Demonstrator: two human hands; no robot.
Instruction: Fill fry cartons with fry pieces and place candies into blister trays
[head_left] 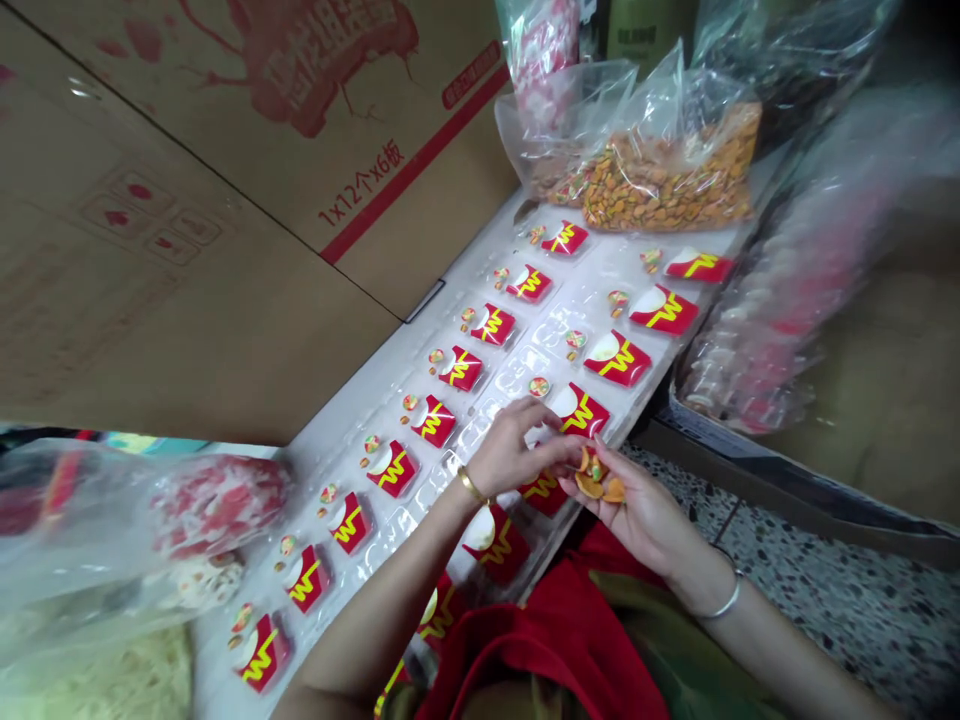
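A long clear blister tray (450, 300) runs across a white board, its pockets filled with small red fry-box pieces marked with a yellow W (616, 360) and tiny round toy pieces (538, 386). My left hand (510, 445) hovers over the tray's near right side, fingertips pinched together at my right palm. My right hand (637, 505) is cupped palm-up just beyond the tray edge and holds several small orange toy pieces (596, 478).
A clear bag of orange toy pieces (667, 185) lies at the tray's far end. Large cardboard boxes (225, 180) stand to the left. Plastic bags of red and white parts (217, 500) lie at near left, and more bags (780, 290) at right.
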